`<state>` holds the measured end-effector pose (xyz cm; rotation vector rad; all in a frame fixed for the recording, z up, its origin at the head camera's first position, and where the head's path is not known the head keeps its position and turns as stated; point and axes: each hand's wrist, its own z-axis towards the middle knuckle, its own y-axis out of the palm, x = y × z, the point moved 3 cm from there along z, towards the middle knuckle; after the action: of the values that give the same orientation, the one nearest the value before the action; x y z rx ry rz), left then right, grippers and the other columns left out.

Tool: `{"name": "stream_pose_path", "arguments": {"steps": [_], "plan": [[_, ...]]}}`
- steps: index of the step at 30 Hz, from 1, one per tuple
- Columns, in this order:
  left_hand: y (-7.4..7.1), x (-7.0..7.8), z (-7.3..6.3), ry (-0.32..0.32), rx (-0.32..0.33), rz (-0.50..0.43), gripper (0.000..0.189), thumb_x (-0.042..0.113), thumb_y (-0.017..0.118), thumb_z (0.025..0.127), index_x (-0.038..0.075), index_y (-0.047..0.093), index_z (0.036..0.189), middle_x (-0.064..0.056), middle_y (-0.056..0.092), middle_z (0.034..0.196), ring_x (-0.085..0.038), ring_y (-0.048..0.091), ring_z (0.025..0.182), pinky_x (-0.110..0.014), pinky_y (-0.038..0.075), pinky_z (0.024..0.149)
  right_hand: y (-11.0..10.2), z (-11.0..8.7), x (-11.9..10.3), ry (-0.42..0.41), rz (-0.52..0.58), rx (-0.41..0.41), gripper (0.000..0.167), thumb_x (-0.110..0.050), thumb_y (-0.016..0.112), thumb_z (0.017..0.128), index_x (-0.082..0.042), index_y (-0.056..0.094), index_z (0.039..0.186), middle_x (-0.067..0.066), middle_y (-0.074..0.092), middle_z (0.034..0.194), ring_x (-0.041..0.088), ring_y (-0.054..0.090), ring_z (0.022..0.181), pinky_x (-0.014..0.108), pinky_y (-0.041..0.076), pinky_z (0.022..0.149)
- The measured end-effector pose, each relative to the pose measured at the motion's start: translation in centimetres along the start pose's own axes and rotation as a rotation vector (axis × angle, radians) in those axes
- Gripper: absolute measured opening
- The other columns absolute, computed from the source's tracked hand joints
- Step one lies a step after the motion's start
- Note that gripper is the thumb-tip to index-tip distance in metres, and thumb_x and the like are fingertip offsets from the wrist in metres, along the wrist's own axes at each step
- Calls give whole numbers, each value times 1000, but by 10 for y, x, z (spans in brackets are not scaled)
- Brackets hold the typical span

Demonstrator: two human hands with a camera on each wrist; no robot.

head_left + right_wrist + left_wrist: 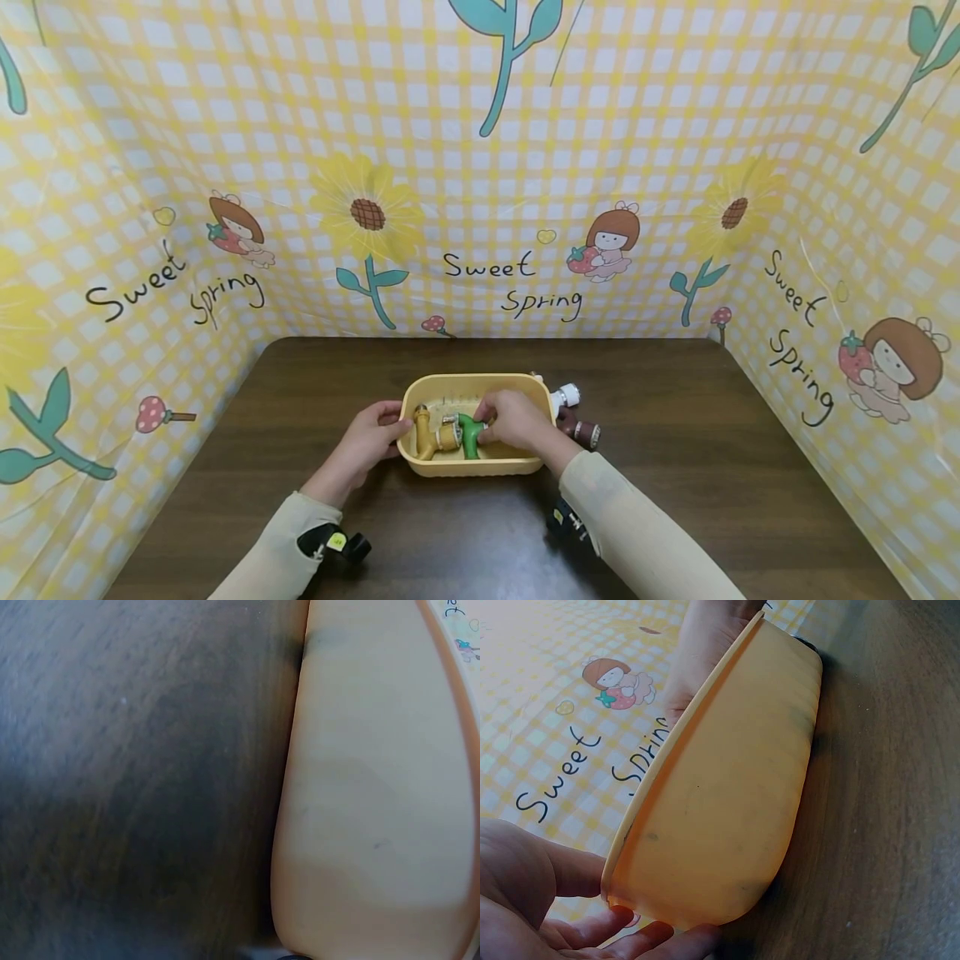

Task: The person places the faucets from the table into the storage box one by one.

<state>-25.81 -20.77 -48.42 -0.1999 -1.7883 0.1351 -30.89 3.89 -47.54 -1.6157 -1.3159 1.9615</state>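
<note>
A yellow plastic basin [480, 468] stands on the table, with a yellow tap [425, 437] and a green tap [470, 435] lying in it. My left hand [372, 437] grips the basin's left end. In the left wrist view its thumb is at the rim and its fingers [645, 941] lie along the outer wall. Reaching over the front side, my right hand [517, 419] pinches the green tap inside the basin; part of the tap is hidden by the fingers. The right wrist view shows only the basin's side wall [375, 787] and the table, without the hand.
Just past the basin's right end lie a white tap [567, 395] and a maroon tap [581, 430], partly hidden behind it. The dark wooden table [300, 367] is bounded at the back and sides by a yellow checked cloth [480, 192].
</note>
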Motion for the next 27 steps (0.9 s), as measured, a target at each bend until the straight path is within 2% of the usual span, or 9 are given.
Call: {"name": "stream_pose_path", "arguments": {"steps": [13,19,27], "plan": [[-1,-1,1,-7,5,-2,43,9,58,104,-4,48,144,-27,58,133,-31,65,113,-40,62,84,-8,-4,-3,-8,18,-3,18,-13,85,82,-14,74,96,-1,74,97,13,62,87,33,52,81],[-1,-1,-1,-15,4,7,44,10,59,104,-3,48,144,-25,58,133,-32,64,114,-41,62,85,-11,-8,-4,-24,-18,4,20,-18,84,83,-13,74,99,-2,74,98,16,65,93,35,53,83],[0,-1,1,-6,0,-3,44,10,59,104,-4,47,144,-27,58,134,-32,64,114,-41,62,85,-19,-16,-8,-39,-67,28,21,-27,82,86,-16,74,103,-7,73,98,13,64,94,34,53,85]]}}
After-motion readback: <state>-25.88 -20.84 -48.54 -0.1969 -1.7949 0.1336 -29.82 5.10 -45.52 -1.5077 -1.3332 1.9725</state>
